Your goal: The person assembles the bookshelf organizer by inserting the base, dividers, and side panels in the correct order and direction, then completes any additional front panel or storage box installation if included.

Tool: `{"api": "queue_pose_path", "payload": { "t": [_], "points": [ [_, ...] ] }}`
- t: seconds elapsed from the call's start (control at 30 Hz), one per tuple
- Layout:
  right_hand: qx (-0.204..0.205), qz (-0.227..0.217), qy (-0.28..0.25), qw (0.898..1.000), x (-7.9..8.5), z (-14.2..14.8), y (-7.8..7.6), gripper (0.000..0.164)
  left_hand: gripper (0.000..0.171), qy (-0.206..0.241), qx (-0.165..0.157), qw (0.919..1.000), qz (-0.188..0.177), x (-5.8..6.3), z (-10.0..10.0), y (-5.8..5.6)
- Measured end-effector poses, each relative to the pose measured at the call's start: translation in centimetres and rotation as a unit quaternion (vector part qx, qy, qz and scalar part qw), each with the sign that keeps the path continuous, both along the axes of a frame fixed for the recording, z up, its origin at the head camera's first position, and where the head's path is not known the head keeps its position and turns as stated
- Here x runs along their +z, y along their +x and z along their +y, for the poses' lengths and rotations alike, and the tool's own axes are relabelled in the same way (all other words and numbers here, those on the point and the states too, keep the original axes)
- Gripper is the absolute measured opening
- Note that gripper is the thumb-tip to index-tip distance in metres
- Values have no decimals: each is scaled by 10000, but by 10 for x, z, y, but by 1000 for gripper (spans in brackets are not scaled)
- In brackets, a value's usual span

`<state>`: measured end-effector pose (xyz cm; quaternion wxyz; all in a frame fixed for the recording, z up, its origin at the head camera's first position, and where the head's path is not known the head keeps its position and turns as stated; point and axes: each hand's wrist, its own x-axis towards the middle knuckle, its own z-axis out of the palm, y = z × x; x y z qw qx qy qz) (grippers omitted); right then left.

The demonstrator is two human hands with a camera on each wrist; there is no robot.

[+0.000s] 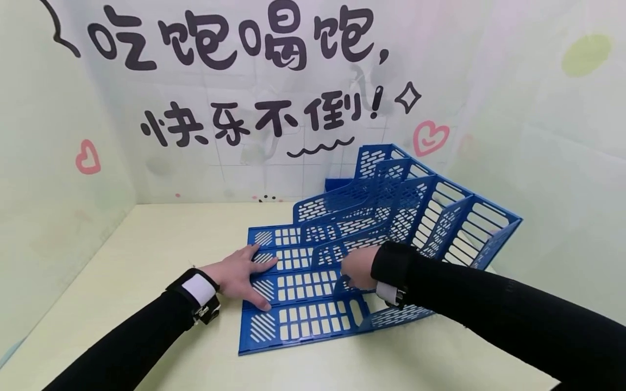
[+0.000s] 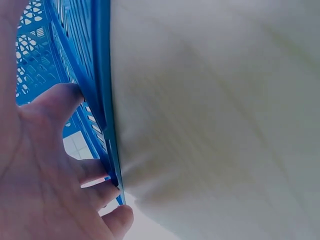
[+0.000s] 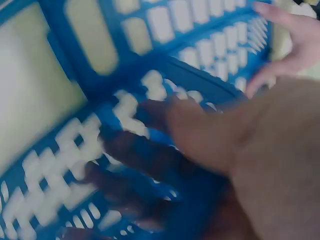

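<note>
Cream tabletop [image 1: 122, 255], blue rack [image 1: 391, 203], long strips [image 1: 313, 300] pointing left, my left hand [image 1: 238, 274] splayed there, right hand [image 1: 360, 267] pinching a divider [image 3: 207, 84].

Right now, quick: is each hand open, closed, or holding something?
Left hand: open, spread on the blue rack.
Right hand: closed, apparently holding a divider of that rack.

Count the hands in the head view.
2: the left hand rests on the flat left end of the blue rack; the right hand, partly hidden, is among its dividers.
</note>
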<state>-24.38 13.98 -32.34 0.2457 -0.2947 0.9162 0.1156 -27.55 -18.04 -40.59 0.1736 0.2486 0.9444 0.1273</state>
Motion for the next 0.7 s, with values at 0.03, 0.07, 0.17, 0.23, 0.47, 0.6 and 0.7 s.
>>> {"api": "queue_pose_path", "payload": {
  "t": [0.03, 0.07, 0.17, 0.23, 0.47, 0.6, 0.7],
  "points": [
    [53, 4, 6, 10000, -2, 1, -1, 19, 118, -38, 6, 10000, 29, 0, 1, 1],
    [118, 33, -52, 9999, -4, 2, -1, 18, 118, -83, -11, 9999, 78, 1, 2, 2],
    [220, 47, -385, 9990, -9, -1, -3, 17, 118, -217, -35, 9996, 201, 0, 4, 4],
    [304, 44, -615, 9976, -13, -6, -2, 19, 118, -280, -64, 9991, 302, -2, 4, 5],
    [306, -158, -729, 9967, -8, -20, -4, 20, 119, -78, -32, 9996, 286, -12, 1, 2],
    [-81, 149, -849, 9962, 18, -28, 21, 32, 118, 91, -21, 9999, -46, -12, 2, 3],
    [-98, 349, -1444, 9889, 39, -27, 52, 41, 118, 69, -99, 9998, -160, -4, 6, 10]
  ]
}}
